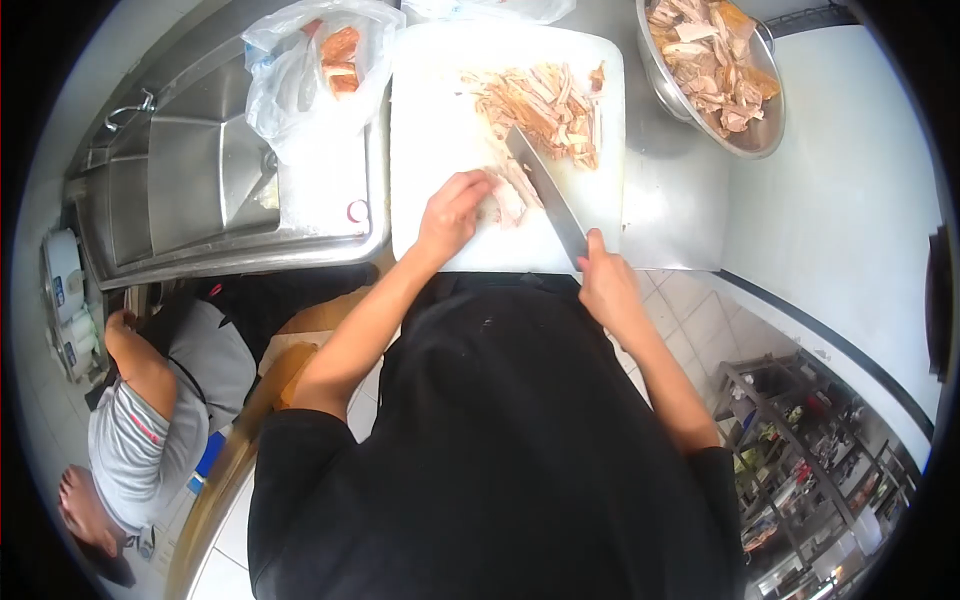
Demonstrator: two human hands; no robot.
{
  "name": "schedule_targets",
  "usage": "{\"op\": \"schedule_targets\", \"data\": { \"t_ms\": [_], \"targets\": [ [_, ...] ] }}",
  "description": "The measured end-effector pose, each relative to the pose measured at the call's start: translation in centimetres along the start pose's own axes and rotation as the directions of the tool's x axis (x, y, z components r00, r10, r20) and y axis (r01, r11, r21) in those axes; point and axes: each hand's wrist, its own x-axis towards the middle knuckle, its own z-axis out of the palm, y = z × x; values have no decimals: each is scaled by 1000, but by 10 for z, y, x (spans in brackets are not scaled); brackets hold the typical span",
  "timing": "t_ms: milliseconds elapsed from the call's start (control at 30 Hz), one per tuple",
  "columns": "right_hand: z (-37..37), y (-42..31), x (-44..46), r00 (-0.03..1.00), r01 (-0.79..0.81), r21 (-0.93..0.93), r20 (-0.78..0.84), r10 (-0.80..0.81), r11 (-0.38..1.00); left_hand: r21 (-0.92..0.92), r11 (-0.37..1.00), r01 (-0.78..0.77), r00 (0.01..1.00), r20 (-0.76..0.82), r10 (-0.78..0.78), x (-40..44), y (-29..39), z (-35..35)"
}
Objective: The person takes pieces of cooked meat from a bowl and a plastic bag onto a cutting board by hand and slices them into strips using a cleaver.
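My right hand [608, 285] is wrapped round the handle of a broad-bladed kitchen knife [552, 196]. The blade slants up and left across a white cutting board [430, 110], alongside a pale piece of cooked meat [511, 203]. On the left side of that piece, my left hand [455, 212] holds it against the board with bent, closed fingers. Sliced strips of meat [545, 105] lie in a pile beyond the knife tip, towards the far right of the board.
A metal bowl [770, 140] of cooked meat stands at the far right. Left of the board, a clear plastic bag [275, 60] with reddish-brown pieces lies at the steel sink [190, 190]. A person in a grey shirt [135, 430] is at the lower left. A dark shelf rack [800, 440] stands lower right.
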Motion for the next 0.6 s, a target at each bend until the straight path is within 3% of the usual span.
{"op": "schedule_targets", "data": {
  "t_ms": [133, 267, 367, 400, 467, 600],
  "targets": [
    [-23, -8, -10, 999, -37, 25, 42, 36, 999, -11, 995, 102, 994, -27, -103, -16, 2, -8],
    [-33, -17, -28, 982, 27, 143, -187, 0, 989, 23, 980, 196, 980, -37, -195, -29, 2, -24],
    [-17, -16, -33, 970, 1, 138, -239, 33, 990, -21, 987, 160, 987, -5, -160, -26, 3, -25],
    [-2, -8, -30, 971, -1, 139, -237, 34, 990, -21, 987, 162, 987, -3, -162, -26, 3, -24],
    [22, 11, -16, 1000, 8, 8, 24, -8, 1000, -19, 988, 153, 988, 17, -153, -21, 3, -21],
    [-22, -8, -23, 998, -64, -3, 5, 64, 998, -1, 995, 95, 994, 56, -95, -29, 10, -22]
  ]
}}
